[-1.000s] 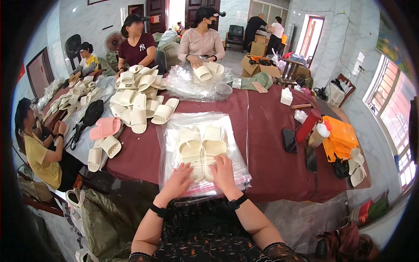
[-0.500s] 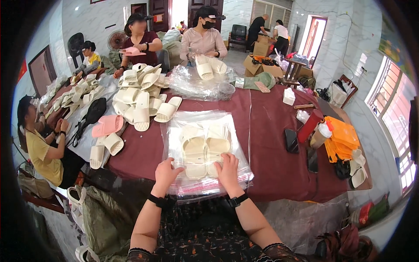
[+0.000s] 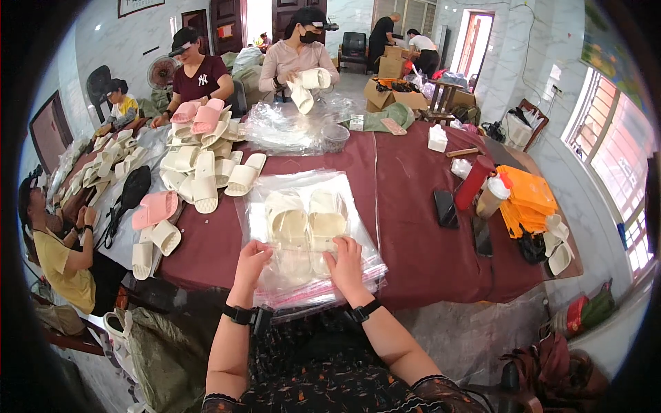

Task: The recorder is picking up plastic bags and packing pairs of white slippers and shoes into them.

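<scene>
Cream plastic slide slippers side by side on maroon-cloth-covered counter, near ends under clear plastic bag. Hands apart: left hand at bag's left edge, right hand over right slipper; pinch unclear. Best: soles level, film drawn evenly, no snagging.

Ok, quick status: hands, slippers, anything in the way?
Left hand at the clear bags' left edge, right hand on the plastic. Cream slippers side by side, near ends under plastic. Slipper pile off left, phone off right.
</scene>
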A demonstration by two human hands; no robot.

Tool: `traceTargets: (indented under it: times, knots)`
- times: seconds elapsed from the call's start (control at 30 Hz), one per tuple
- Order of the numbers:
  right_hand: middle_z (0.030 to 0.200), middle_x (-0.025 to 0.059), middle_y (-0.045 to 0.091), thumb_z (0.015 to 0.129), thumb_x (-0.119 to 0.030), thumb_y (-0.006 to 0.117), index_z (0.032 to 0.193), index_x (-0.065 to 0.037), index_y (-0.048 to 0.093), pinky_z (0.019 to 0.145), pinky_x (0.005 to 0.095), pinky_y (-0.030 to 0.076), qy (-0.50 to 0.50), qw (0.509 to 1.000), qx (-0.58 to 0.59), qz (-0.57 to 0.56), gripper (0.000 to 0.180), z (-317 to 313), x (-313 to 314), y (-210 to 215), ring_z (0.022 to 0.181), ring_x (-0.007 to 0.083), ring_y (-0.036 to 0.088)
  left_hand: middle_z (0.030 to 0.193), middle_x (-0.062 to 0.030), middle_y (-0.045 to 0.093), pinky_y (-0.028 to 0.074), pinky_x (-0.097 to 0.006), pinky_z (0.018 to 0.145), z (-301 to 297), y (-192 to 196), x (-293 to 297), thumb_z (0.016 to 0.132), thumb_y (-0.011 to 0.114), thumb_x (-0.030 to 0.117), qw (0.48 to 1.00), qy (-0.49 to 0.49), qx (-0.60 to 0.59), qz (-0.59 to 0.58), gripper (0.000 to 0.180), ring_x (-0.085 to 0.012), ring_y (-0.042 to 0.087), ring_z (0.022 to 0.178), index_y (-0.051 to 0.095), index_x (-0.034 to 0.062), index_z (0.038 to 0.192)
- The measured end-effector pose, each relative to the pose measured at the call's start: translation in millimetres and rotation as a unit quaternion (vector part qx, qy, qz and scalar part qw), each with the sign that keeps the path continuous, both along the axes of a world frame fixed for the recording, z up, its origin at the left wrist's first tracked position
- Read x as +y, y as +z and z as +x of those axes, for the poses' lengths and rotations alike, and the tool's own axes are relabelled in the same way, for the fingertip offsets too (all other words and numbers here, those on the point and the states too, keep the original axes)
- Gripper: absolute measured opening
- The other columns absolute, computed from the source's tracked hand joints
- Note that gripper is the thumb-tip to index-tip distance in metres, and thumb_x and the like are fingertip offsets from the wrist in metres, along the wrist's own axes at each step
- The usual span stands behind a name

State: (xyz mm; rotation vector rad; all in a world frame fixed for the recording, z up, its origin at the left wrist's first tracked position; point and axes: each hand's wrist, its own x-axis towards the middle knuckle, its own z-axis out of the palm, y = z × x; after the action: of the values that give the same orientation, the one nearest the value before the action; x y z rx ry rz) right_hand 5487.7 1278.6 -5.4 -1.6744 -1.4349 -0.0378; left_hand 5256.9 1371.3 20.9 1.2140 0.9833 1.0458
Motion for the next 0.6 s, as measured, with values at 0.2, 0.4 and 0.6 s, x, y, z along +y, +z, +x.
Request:
traceTargets:
  times: [0.2, 0.4, 0.6]
  knots:
    - [0.12, 0.0203, 0.048, 0.084, -0.017, 0.067, 0.121, 0.001, 0.049, 0.097, 0.0448, 0.038, -0.002, 1.0, 0.003, 0.001, 0.045, -0.3, -2.5, 2.0, 0.112, 0.0384, 0.043, 0.088, -0.0026, 0.058, 0.05, -0.031, 0.071, 14.0, 23.8, -18.4, 0.091, 0.059, 0.008, 0.965, -0.022, -0.221, -0.137, 0.008, -0.0143, 0.058, 0.079, 0.055, 0.0101, 0.097]
    - [0.121, 0.0209, 0.047, 0.084, -0.017, 0.067, 0.123, 0.002, 0.047, 0.097, 0.0449, 0.038, -0.004, 1.0, 0.003, -0.016, 0.047, -4.3, -2.3, 4.7, 0.113, 0.0384, 0.043, 0.093, -0.007, 0.062, 0.05, -0.028, 0.07, 33.0, 28.5, -15.9, 0.09, 0.063, 0.012, 0.968, -0.036, -0.201, -0.148, 0.02, -0.014, 0.06, 0.079, 0.057, -0.0015, 0.103]
    - [0.126, 0.0238, 0.045, 0.082, -0.018, 0.069, 0.125, 0.002, 0.047, 0.102, 0.0491, 0.033, -0.001, 1.0, 0.022, -0.007, 0.053, 8.3, 0.3, 1.6, 0.117, 0.0402, 0.04, 0.096, -0.0094, 0.066, 0.051, -0.03, 0.075, 39.9, 2.1, -0.1, 0.086, 0.066, 0.009, 0.982, -0.085, -0.049, -0.162, 0.026, -0.0173, 0.064, 0.084, 0.058, -0.0045, 0.108]
